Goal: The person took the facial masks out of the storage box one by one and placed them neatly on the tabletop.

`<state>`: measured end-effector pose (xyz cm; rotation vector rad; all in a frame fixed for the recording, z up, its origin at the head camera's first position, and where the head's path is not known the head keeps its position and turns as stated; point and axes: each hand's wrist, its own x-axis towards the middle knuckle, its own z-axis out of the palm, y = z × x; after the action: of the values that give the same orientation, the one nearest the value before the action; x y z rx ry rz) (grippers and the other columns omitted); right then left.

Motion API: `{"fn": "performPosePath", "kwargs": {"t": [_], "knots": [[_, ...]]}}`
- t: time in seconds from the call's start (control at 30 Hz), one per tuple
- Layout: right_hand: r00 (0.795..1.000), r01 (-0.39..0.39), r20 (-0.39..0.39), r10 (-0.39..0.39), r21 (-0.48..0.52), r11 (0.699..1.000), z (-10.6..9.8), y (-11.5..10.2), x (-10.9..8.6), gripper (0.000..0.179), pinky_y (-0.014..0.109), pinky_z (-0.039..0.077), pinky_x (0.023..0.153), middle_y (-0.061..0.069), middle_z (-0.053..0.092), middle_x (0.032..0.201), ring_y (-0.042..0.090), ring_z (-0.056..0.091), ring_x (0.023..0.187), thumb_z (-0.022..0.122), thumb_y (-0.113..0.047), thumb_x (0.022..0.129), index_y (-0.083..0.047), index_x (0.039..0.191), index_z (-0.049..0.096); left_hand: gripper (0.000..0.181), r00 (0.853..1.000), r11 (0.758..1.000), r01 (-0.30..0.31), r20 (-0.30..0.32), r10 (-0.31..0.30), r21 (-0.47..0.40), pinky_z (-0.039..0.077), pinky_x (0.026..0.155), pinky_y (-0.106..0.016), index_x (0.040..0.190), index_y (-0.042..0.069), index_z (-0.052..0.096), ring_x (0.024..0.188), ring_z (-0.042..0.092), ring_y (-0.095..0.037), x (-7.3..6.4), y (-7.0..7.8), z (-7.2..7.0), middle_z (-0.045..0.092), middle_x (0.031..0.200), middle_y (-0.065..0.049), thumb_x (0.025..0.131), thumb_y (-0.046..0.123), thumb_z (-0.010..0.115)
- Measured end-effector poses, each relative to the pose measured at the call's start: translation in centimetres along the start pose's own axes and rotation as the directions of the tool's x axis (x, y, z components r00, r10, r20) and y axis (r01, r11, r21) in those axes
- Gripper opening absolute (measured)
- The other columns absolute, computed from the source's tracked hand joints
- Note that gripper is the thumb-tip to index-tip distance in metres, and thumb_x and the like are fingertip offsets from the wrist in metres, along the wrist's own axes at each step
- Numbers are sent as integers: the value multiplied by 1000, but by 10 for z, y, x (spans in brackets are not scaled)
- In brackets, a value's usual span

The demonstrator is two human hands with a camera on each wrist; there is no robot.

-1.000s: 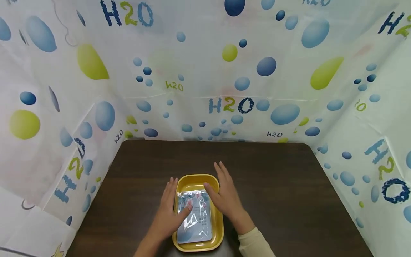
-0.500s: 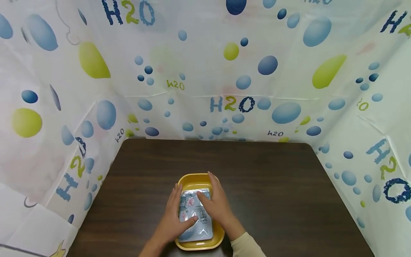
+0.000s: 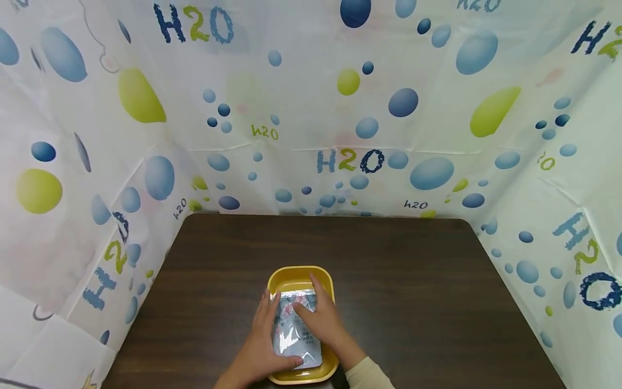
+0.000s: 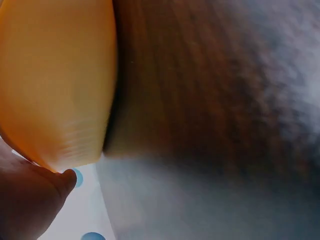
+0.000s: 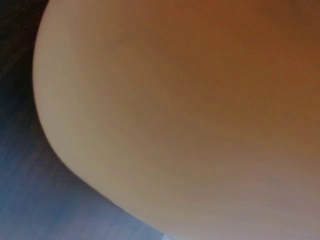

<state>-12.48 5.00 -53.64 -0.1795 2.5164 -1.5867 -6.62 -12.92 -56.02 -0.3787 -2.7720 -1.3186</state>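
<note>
A shiny blue-silver foil pouch [image 3: 295, 327] with pink flowers and small print lies flat in a yellow tray [image 3: 297, 272] near the table's front edge. My left hand [image 3: 257, 346] lies along the pouch's left side, fingers fairly straight and pointing away, thumb stretched across its lower end. From the right, my right hand [image 3: 326, 320] reaches over the tray, fingers along the pouch's right edge and thumb over its upper part. Whether the fingertips are under the pouch is hidden. The tray's outer wall [image 4: 60, 75] fills the left of the left wrist view, with a bit of hand below.
Dark wooden table [image 3: 413, 297] surrounds the tray. Behind and at both sides hangs a white curtain [image 3: 301, 97] printed with bubbles and H2O lettering. A blurred, smooth tan-orange surface covers most of the right wrist view; I cannot tell what it is.
Both hands have drawn closer in around the pouch. The right hand came down and left from above the tray's right edge; the left thumb slid lower. Pouch and tray look nearly unmoved.
</note>
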Motion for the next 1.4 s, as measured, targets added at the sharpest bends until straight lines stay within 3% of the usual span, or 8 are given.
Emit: {"fn": "performPosePath", "kwargs": {"t": [0.2,0.4,0.53,0.77,1.0,1.23,1.4], "knots": [[999,-2,-32,4,58,998,2,1,0,76,60,36,108,20,43,150,40,45,135,68,-33,88,-14,152,32,146,999,999,-28,33,26,41,38,98,-69,159,23,14,146,13,-50,-3,-4,0,-2,165,-18,42,71,87],[998,36,-57,-26,182,983,6,5,1,70,55,43,103,23,42,149,41,47,132,70,-22,88,-9,149,38,152,997,995,-40,68,34,96,32,103,-70,158,23,15,147,10,-51,-3,-3,-3,-5,164,-20,35,82,81],[998,45,-60,-33,211,976,7,6,0,68,51,48,100,22,42,149,40,51,128,70,-21,88,-8,148,40,156,995,990,-42,97,29,138,29,106,-70,159,24,12,149,6,-48,-3,-2,-5,-7,163,-22,31,84,78],[996,53,-83,-41,149,987,8,7,-1,66,53,45,103,18,47,146,36,52,128,70,-24,87,-10,146,43,156,991,985,-39,129,18,167,30,106,-68,159,26,8,150,4,-46,-4,-2,-8,-9,163,-22,33,87,75],[991,36,-128,-26,71,997,10,7,-3,62,54,42,106,10,52,143,32,52,129,71,-26,86,-17,143,47,154,992,984,-50,123,28,173,32,103,-70,159,25,9,149,6,-47,-2,-1,-8,-8,163,-23,35,87,76],[982,86,-167,-90,-35,996,11,6,-4,59,50,44,105,6,55,139,27,56,124,74,-25,83,-16,137,53,154,991,978,-58,128,33,198,32,105,-68,159,26,7,149,7,-46,-2,-3,-8,-8,163,-23,36,90,72],[972,161,-181,-150,48,986,11,7,-5,56,47,48,100,5,55,134,25,61,116,76,-14,80,-12,132,57,153,989,976,-34,146,2,213,31,106,-68,159,28,6,150,7,-44,-3,-2,-9,-8,164,-21,36,91,71]]}}
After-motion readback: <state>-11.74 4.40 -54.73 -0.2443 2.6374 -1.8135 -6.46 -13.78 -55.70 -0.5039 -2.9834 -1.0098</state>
